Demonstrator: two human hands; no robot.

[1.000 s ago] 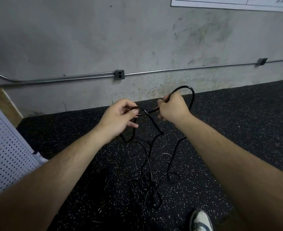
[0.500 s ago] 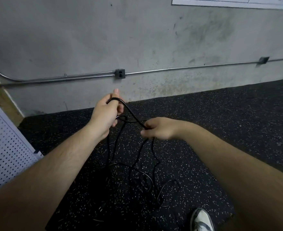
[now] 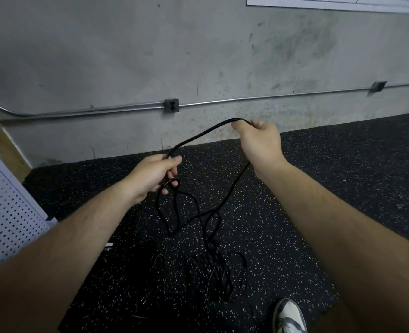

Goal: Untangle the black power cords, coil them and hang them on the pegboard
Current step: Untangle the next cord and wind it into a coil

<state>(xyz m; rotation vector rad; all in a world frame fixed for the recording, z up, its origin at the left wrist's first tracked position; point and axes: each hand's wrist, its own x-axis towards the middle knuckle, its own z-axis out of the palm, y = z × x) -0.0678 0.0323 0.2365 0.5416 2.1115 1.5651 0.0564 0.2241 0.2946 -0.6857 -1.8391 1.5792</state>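
A black power cord (image 3: 199, 134) runs taut between my two hands. My left hand (image 3: 154, 175) grips it low at the centre, with small loops hanging just below the fingers. My right hand (image 3: 258, 140) pinches the cord higher up and to the right, near the wall. From the right hand the cord drops to a tangled pile of black cords (image 3: 213, 270) on the speckled floor. A white pegboard (image 3: 3, 212) stands at the left edge.
A concrete wall with a metal conduit (image 3: 222, 101) and an outlet box (image 3: 171, 105) runs across the back. Black speckled rubber flooring (image 3: 343, 188) covers the ground. My shoe (image 3: 288, 317) shows at the bottom right, close to the pile.
My right hand has moved up and to the right, drawing a length of cord out from my left hand. The left hand has dropped slightly and keeps its grip.
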